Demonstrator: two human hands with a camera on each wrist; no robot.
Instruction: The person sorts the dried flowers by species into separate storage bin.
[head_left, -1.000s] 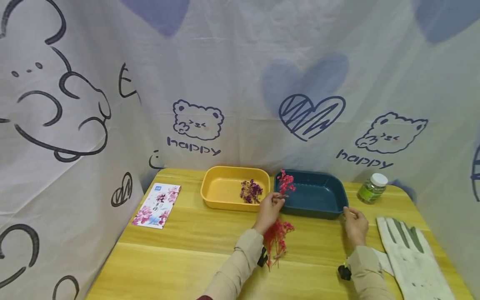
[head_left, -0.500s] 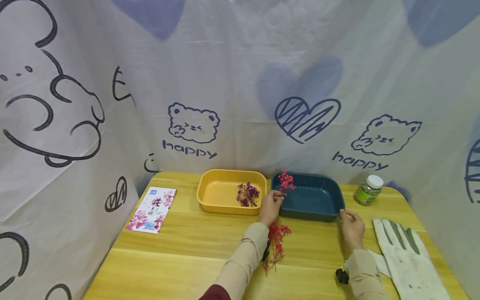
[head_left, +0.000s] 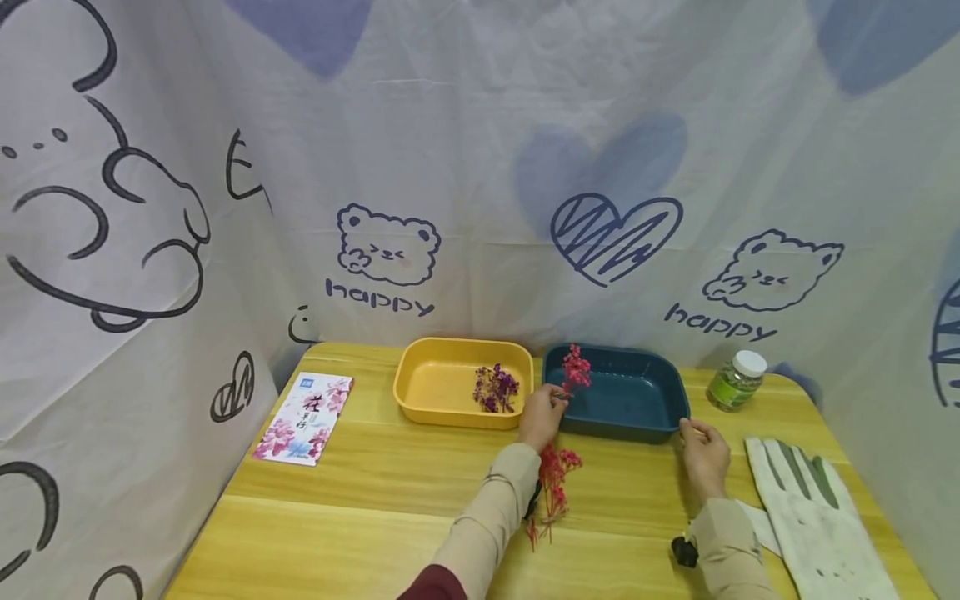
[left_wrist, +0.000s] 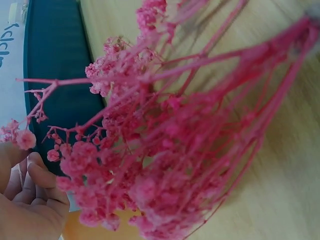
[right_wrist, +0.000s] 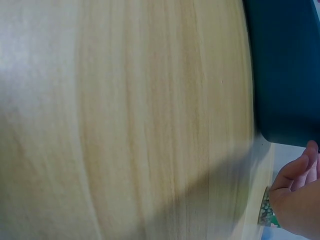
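Note:
My left hand pinches the stem of a small sprig of pink dried flowers at the near left of the dark blue tray. The blossoms stand over that tray's left end. At the tray's near right corner, the thumb and fingers of my right hand grip the rim; the right wrist view shows them there too. A larger bunch of pink dried flowers lies beside my left wrist, partly hidden by it. It fills much of the left wrist view, its thin stems meeting at the right.
Left of the blue tray stands a yellow tray with purple dried flowers in it. A floral-printed packet lies at the table's left. To the right are a white-lidded jar and a white glove. A printed curtain hangs behind.
The head view has shifted slightly. The pink sprig in my left hand has dipped a little and moved slightly right over the blue tray. My right hand keeps its grip on the tray's corner.

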